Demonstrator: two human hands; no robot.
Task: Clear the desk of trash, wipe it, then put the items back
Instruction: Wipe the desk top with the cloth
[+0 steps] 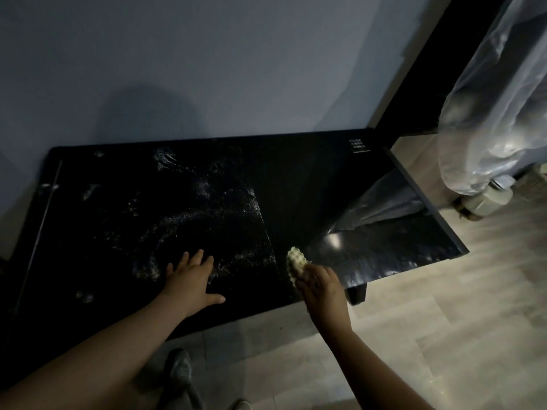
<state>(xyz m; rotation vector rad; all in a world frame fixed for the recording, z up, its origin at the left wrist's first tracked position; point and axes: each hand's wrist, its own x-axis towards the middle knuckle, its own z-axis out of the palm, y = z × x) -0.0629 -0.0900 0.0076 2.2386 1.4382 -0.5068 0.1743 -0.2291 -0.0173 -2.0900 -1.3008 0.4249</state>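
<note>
A black desk stands against the grey wall. Its left half is covered with wet, foamy streaks. My left hand lies flat on the desk near the front edge, fingers spread. To its right, my right hand presses a pale yellow waffle-textured cloth onto the desk top near the front edge. The cloth sticks out beyond my fingers. The right part of the desk shines with reflected light.
A small white label sits at the desk's back right corner. A sheer plastic-like curtain hangs at the right, with pale containers on the floor under it. Wood-look floor lies in front; a shoe shows below the desk edge.
</note>
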